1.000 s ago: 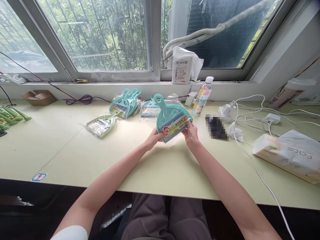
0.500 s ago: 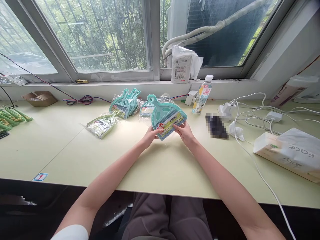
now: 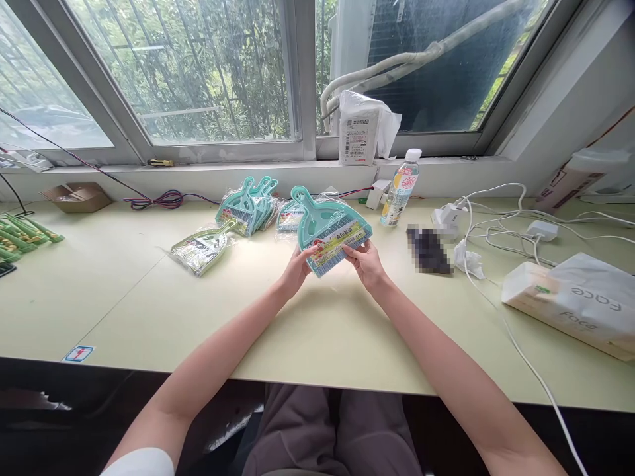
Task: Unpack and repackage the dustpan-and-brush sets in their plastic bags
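Observation:
I hold a teal dustpan-and-brush set (image 3: 328, 233) in a clear plastic bag, lifted a little above the pale green table (image 3: 124, 297). My left hand (image 3: 298, 265) pinches its lower left corner and my right hand (image 3: 365, 260) pinches its lower right edge, both closed on the packet. Its handle points away to the upper left. Behind it lies a pile of the same teal sets (image 3: 248, 205), and another bagged set (image 3: 290, 216) lies just beyond my hands. A greenish bagged set (image 3: 201, 246) lies alone to the left.
A drink bottle (image 3: 399, 188), a white parcel (image 3: 361, 129) on the sill, white chargers and cables (image 3: 501, 225), and a tissue pack (image 3: 570, 304) fill the right side. A cardboard box (image 3: 77, 195) and green items (image 3: 22, 233) sit far left.
The held set has shifted slightly left and tilted flatter, with both hands moving in closer along its bottom edge. Everything else stays put.

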{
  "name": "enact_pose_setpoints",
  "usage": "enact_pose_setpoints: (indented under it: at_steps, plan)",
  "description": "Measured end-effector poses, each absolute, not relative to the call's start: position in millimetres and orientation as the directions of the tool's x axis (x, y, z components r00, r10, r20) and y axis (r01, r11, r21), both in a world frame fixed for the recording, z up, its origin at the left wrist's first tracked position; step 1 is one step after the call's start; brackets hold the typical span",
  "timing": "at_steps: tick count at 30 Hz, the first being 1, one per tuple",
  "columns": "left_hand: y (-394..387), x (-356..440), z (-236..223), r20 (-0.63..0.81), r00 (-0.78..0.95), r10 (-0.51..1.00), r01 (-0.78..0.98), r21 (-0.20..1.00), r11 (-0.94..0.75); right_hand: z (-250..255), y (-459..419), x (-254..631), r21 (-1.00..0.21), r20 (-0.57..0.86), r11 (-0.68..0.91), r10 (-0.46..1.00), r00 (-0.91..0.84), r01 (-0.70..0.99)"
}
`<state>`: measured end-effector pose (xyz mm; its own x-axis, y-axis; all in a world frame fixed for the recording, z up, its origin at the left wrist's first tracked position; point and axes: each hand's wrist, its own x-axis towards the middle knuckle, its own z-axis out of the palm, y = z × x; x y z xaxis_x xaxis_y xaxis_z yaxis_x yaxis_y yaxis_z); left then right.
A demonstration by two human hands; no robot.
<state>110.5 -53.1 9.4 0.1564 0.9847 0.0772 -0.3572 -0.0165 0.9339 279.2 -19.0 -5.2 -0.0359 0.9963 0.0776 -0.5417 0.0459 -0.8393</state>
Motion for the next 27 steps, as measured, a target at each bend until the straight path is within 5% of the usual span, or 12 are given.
enact_pose_setpoints:
  at_steps: [8,15,27]
  plan:
    - [-45.1,95.7,8.7,0.019,0.273,0.962,-0.251,0.967,0.052,-2.9,-14.1,290.3,-0.857,0.111,0.018,0.982,-0.151,-0.514]
    - [-47.5,86.3,21.8,0.237,0.378,0.895,-0.459,0.888,-0.042,2.6,-23.9,281.6,-0.856,0.074,-0.051,0.972,-0.221,-0.514]
    - [-50.8,86.3,18.6,0.213,0.504,0.837,-0.419,0.908,0.022,2.2,-26.8,275.1,-0.808,0.074,-0.004,0.991,-0.107,-0.589]
